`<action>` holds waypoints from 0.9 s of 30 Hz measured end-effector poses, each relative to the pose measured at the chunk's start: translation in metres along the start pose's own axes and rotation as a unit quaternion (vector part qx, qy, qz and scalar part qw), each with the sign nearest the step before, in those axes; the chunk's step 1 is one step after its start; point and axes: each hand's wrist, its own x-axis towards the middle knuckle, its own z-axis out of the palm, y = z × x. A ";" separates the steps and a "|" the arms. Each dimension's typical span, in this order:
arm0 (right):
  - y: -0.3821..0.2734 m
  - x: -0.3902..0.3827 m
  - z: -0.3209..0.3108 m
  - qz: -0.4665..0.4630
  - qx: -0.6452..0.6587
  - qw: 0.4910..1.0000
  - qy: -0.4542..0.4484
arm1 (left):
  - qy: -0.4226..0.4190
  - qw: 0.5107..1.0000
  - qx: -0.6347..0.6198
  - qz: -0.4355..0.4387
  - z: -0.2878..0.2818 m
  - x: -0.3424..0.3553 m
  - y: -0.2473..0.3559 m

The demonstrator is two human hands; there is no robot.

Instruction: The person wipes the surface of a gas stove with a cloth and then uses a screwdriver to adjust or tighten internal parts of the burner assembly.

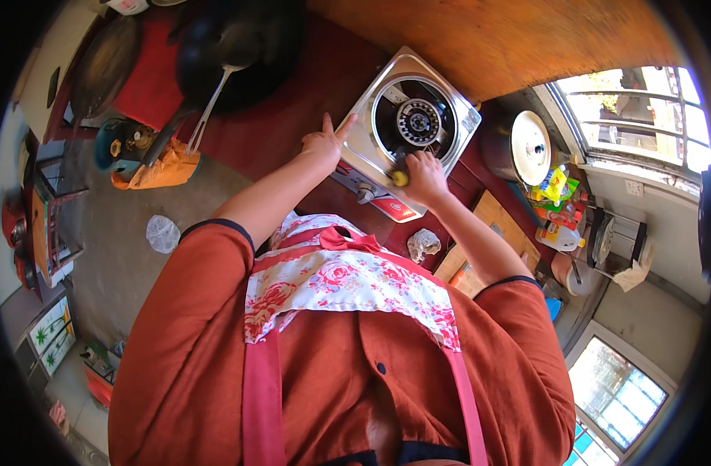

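A single-burner gas stove (359, 144) with a shiny metal top stands in front of me, turned at an angle. Its round burner (419, 122) sits in a dark well inside a metal ring. My left hand (322, 144) rests against the stove's left edge, fingers spread. At the near right part of the ring, my right hand (425, 179) is closed around a small yellow and dark scrubbing sponge (400, 178), mostly covered by the fingers. A control knob (365, 193) shows on the stove's front.
Left of the stove lie a black wok (239, 58) and a metal spatula (213, 105) on the red tabletop. A lidded pot (519, 147) stands to the right, near bottles and packets (561, 210). A wooden board (487, 233) and a crumpled plastic bag (424, 245) are close to my right forearm.
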 end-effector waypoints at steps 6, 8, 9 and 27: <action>0.110 -0.004 -0.021 -0.113 -0.158 0.981 0.018 | -0.006 1.000 0.001 0.006 -0.009 -0.006 0.004; 0.111 -0.003 -0.013 -0.100 -0.153 0.983 -0.009 | -0.007 1.000 0.007 0.004 -0.009 -0.007 0.004; 0.097 -0.007 -0.013 -0.088 -0.132 0.987 -0.016 | -0.007 1.000 0.008 0.002 -0.009 -0.006 0.005; 0.159 0.029 -0.030 -0.173 -0.288 0.942 -0.023 | 0.004 1.000 0.003 0.030 -0.006 -0.006 -0.001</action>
